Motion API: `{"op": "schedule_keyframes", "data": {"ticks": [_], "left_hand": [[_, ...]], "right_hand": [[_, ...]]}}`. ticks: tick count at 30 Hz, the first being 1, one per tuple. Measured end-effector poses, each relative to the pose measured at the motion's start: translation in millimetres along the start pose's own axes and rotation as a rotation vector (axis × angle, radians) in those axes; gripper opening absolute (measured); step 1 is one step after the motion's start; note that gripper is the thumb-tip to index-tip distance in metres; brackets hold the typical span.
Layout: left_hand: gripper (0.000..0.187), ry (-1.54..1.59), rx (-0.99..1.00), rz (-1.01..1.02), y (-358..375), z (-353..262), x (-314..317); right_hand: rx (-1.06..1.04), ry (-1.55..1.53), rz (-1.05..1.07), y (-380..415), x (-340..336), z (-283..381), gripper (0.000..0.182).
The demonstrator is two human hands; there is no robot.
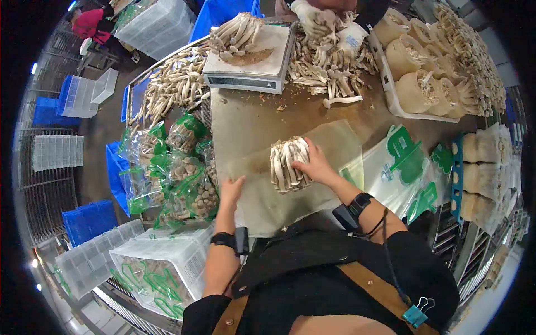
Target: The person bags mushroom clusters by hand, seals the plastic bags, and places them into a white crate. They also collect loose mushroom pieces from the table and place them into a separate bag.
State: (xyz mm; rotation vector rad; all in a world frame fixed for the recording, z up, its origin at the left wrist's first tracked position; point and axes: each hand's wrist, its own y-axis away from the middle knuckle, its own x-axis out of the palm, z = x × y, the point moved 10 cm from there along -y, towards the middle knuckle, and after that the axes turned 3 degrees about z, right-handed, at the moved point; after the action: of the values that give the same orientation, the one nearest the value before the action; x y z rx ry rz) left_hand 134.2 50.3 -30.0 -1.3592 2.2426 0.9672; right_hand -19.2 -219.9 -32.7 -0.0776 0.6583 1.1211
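Note:
My right hand (317, 163) is closed on a bunch of mushrooms (285, 167) with long pale stems, its fingers around the right side. Beneath the bunch, a clear plastic sheet (335, 142) lies across the worktable. My left hand (231, 191) is at the sheet's left edge with the thumb apart from the fingers; nothing shows between them. Farther back, a weighing scale (251, 70) carries another mushroom bunch (239, 34). Left of my left hand are filled mushroom bags (192, 181) with green printing.
Loose mushrooms (177, 84) lie left of the scale. At the far side, a co-worker's gloved hands (318, 22) are over a mushroom pile (335, 72). A white crate (391, 92) holds pale tubs. Flat green-printed bags (399, 162) lie right; a white basket (195, 262) stands lower left.

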Motion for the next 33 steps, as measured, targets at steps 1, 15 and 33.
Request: {"op": "schedule_keyframes", "data": {"ticks": [1,15,33], "left_hand": [[0.043,0.205,-0.166,0.219,-3.6,13.8,13.1],[0.053,-0.700,0.755,0.162,62.7,-110.8,74.1],[0.074,0.490,-0.002,0.653,17.1,-39.7,66.9]], "right_hand": [[-0.023,-0.028,0.013,-1.6,7.0,5.8,0.094],[0.349,0.373,-0.461,60.7,-65.9,-19.4,0.071],[0.113,0.345,-0.657,163.7,-38.9,17.6,0.043]]}}
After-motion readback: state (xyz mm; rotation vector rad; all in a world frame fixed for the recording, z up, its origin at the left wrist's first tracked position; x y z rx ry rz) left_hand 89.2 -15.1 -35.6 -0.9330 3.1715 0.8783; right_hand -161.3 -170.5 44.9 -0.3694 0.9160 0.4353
